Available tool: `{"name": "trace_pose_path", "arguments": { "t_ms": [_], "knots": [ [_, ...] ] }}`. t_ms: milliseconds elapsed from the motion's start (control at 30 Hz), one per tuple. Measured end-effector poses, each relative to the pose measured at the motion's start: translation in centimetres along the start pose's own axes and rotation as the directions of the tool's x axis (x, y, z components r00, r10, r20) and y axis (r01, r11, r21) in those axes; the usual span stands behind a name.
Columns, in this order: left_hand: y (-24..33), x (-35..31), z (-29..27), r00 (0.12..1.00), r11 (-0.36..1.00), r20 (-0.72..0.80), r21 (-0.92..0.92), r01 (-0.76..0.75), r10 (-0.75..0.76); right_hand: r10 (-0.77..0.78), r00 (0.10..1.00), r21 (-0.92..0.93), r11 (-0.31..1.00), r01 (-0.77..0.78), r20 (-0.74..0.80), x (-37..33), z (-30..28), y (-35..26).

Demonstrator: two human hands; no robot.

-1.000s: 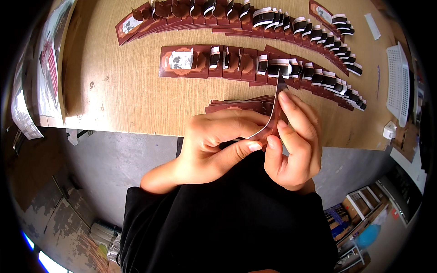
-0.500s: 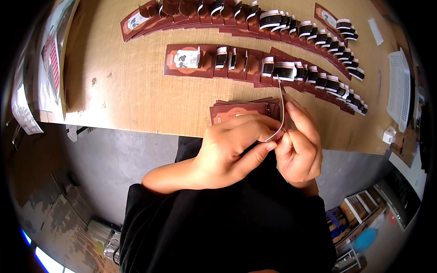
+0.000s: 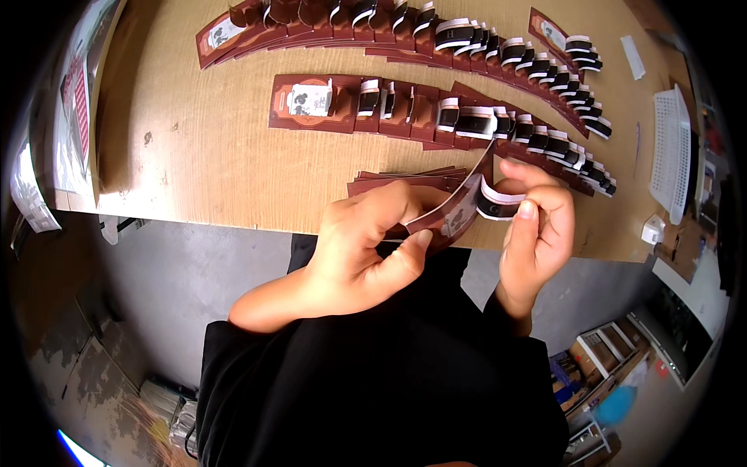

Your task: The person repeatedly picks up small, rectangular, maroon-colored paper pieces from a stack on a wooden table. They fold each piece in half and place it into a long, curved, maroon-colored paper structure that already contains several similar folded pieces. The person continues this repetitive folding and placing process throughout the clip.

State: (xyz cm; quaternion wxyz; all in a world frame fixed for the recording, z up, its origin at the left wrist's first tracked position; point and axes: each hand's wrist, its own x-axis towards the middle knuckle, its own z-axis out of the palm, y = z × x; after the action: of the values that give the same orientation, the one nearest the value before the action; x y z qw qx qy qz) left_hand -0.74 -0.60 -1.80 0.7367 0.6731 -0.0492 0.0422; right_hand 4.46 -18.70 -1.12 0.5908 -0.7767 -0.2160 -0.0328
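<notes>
Between my two hands, over the table's near edge, a dark red printed card (image 3: 445, 212) is held tilted and bowed. My left hand (image 3: 358, 247) pinches the card's left end between thumb and fingers. A curled black-and-white flap (image 3: 498, 205) stands out from the card's face. My right hand (image 3: 538, 233) grips the flap's outer end between thumb and fingertips. Just behind my left hand lies a small stack of similar red cards (image 3: 373, 185), partly covered by that hand. Beyond it, overlapping red cards (image 3: 311, 123) form a row, several with raised black-and-white flaps.
A longer curved row of overlapping cards (image 3: 311, 39) runs along the far side of the wooden table (image 3: 194, 156). Another card (image 3: 548, 33) lies at the far right, near a white strip (image 3: 633, 57). A white plastic basket (image 3: 671, 156) stands at the right edge. Clear plastic packaging (image 3: 70, 117) lies at left.
The card, seen nearly edge-on before, now shows more of its face. My right hand has moved right and turned, drawing the flap out from the card. My left hand keeps its pinch.
</notes>
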Motion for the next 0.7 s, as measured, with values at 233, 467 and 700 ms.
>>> {"name": "trace_pose_path", "arguments": {
  "t_ms": [233, 467, 700],
  "knots": [
    [0.8, 0.0, -1.2, 0.976, 0.986, 0.137, 0.039, 0.163, -0.166, 0.166, 0.985, 0.178, 0.972, -0.154, -0.051, 0.4, -0.1, 0.9],
    [0.0, -0.2, -2.2, 0.988, 0.994, 0.112, 0.058, 0.096, -0.102, 0.210, 0.976, 0.124, 0.969, -0.215, 0.052, 0.5, -0.5, 0.4],
    [1.0, -1.0, -4.8, 0.944, 0.932, -0.020, -0.164, 0.323, -0.330, 0.144, 0.984, 0.241, 0.956, -0.166, 0.108, 0.4, 0.6, 0.2]
  ]
}}
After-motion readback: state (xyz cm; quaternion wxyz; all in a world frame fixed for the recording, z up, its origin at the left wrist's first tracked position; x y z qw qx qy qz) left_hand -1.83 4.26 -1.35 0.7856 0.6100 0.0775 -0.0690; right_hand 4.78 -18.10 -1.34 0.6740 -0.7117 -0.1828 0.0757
